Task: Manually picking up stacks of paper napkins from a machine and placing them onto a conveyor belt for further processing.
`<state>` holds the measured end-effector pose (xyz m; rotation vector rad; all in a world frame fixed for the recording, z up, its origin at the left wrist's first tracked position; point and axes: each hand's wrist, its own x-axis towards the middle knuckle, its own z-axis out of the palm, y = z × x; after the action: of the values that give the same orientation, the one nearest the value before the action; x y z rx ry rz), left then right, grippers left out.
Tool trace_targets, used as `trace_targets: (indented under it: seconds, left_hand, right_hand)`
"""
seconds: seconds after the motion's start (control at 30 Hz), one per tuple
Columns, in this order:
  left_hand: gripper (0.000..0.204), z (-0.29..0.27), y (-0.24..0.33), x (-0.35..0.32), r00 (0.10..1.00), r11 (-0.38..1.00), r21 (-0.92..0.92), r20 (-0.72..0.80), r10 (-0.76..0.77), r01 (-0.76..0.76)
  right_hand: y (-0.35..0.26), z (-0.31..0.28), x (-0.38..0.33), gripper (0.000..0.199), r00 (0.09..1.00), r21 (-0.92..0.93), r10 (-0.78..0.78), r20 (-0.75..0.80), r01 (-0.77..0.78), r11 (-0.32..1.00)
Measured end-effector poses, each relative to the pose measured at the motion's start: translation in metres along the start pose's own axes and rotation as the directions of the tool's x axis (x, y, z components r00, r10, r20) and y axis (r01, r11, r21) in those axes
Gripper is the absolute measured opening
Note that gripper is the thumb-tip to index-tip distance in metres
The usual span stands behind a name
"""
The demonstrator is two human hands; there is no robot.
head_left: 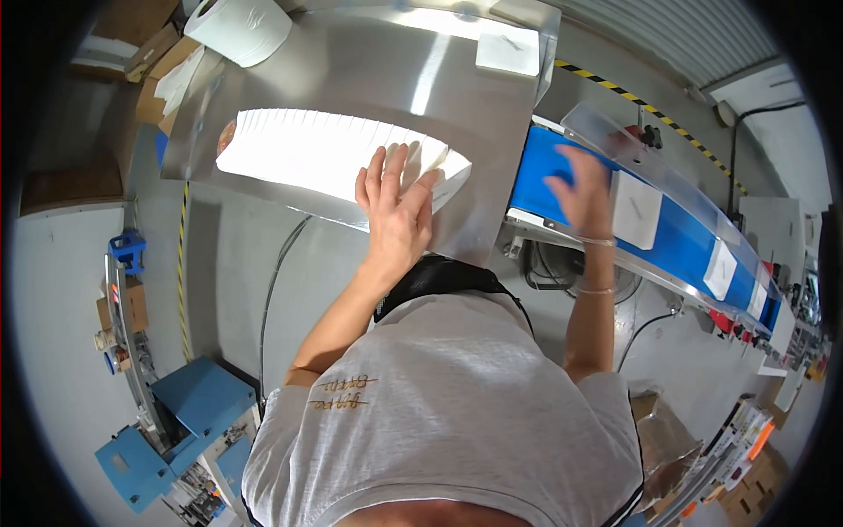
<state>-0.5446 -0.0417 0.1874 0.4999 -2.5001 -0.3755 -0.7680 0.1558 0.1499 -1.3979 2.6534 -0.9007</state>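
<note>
A long row of white flat packets [307,151], standing on edge and leaning together, lies along the steel table. My left hand [397,206] rests on the right end of this row, fingers stretched and spread over the last packets. Over the near end of the blue conveyor belt [540,167] hovers my right hand [584,189], slightly blurred, its thumb and fingers apart with nothing seen between them. Just right of it, a white packet [637,211] lies flat on the belt. Farther along the belt come another white packet [720,269] and one more [757,300].
A white roll [239,31] stands at the table's far left corner. One white packet [507,48] lies at the far right of the steel table [351,70]. A clear guard [632,145] runs along the belt's far side. Cables hang below the belt.
</note>
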Motion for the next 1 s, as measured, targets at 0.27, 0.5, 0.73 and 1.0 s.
trace_targets:
  seconds: [0.27,0.5,0.73,1.0]
  left_hand:
    - [0.045,-0.009,0.002,0.009,0.998,0.999,-0.011,0.037,-0.051,0.052]
    - [0.038,0.002,-0.02,0.005,0.999,1.0,-0.025,-0.035,-0.013,0.012]
    - [0.032,0.005,-0.022,0.002,0.997,0.999,-0.04,-0.079,-0.003,0.0]
    - [0.03,-0.009,-0.015,0.006,0.998,0.998,0.028,0.021,0.055,-0.055]
  right_hand:
    - [-0.049,0.052,0.033,0.038,0.922,0.695,-0.235,0.309,-0.05,0.717]
    - [0.068,0.038,-0.028,0.035,0.791,0.54,0.593,-0.152,-0.436,0.72]
    - [0.036,0.001,-0.025,0.057,0.815,-0.406,0.309,-0.49,-0.528,0.746]
    - [-0.085,0.038,0.048,0.052,0.95,0.623,-0.142,0.278,-0.065,0.779]
